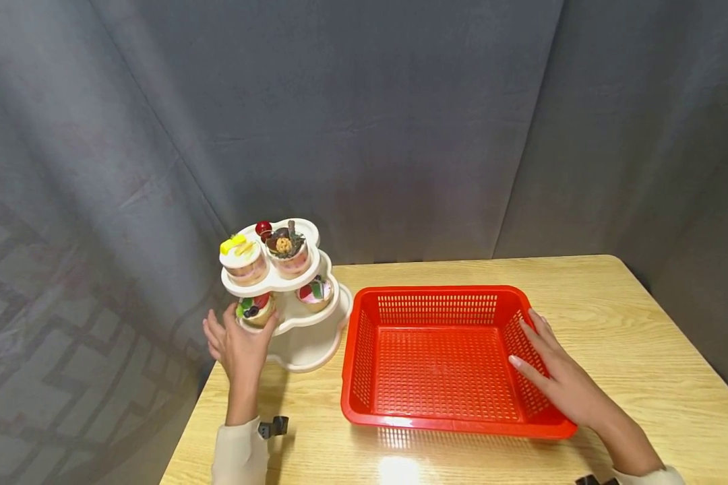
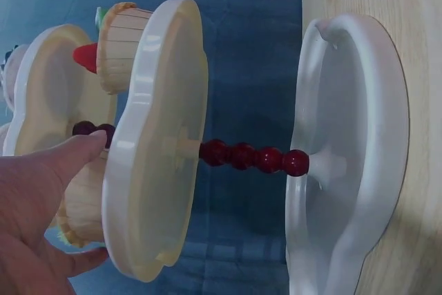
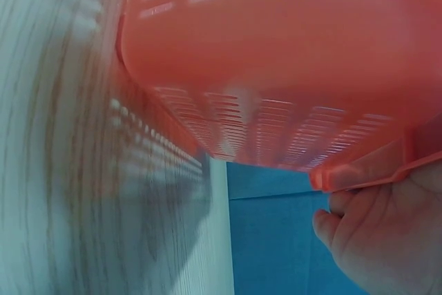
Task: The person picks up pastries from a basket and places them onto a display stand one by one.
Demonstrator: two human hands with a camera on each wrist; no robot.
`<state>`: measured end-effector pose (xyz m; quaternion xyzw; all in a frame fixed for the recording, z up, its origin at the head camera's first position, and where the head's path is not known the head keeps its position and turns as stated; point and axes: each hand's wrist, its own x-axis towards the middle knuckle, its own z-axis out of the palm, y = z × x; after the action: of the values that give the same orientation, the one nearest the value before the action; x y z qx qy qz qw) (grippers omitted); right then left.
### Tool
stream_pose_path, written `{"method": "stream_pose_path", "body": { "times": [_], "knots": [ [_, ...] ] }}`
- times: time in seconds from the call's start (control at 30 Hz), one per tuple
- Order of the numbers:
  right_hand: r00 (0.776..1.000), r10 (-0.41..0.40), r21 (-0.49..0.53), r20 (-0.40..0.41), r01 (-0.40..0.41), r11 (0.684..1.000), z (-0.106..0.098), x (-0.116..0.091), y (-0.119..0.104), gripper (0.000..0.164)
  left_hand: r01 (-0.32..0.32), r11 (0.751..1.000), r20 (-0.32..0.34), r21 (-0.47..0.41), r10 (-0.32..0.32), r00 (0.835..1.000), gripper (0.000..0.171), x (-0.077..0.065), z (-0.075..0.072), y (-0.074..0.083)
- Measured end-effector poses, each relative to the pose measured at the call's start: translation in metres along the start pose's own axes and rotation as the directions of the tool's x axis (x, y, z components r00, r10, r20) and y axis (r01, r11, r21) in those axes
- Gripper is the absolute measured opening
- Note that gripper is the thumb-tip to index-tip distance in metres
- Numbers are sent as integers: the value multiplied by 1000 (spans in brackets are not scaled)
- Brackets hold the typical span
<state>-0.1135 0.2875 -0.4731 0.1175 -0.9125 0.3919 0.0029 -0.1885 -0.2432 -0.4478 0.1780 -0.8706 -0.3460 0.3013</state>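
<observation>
A white three-tier stand (image 1: 306, 347) carries several small cakes at the left of the table. My left hand (image 1: 245, 347) reaches to its middle tier and holds a fruit-topped tartlet (image 1: 259, 313) between thumb and fingers. In the left wrist view the thumb (image 2: 72, 153) lies across the near side, partly hiding the tartlet (image 2: 84, 195), with a finger below. My right hand (image 1: 561, 377) rests over the right rim of a red plastic basket (image 1: 437, 426), its fingers extended. Seen from the right wrist, the palm (image 3: 394, 233) is outside the basket wall, just under the rim.
A yellow-topped cake (image 1: 243, 263) and a chocolate-topped cake (image 1: 290, 252) stand on the top tier, with a cherry-red knob (image 1: 263, 230) behind. Another tartlet (image 1: 315, 294) sits on the middle tier. Grey curtain (image 1: 370, 135) hangs behind the wooden table (image 1: 631, 337).
</observation>
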Motion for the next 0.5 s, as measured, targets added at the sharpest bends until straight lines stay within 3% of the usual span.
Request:
{"method": "stream_pose_path", "body": {
  "times": [0.23,0.37,0.5],
  "knots": [
    [1000,-4,-23,-6,4,1000,0,4,0,76,-67,998,-4,-2,67,998,90,-9,-9,0],
    [999,-27,-33,-17,27,999,-1,5,0,75,-73,997,24,28,72,997,88,-21,-19,0],
    [997,-67,-67,-37,65,996,-2,3,1,74,-126,990,61,58,123,991,87,-37,-31,7]
  ]
}}
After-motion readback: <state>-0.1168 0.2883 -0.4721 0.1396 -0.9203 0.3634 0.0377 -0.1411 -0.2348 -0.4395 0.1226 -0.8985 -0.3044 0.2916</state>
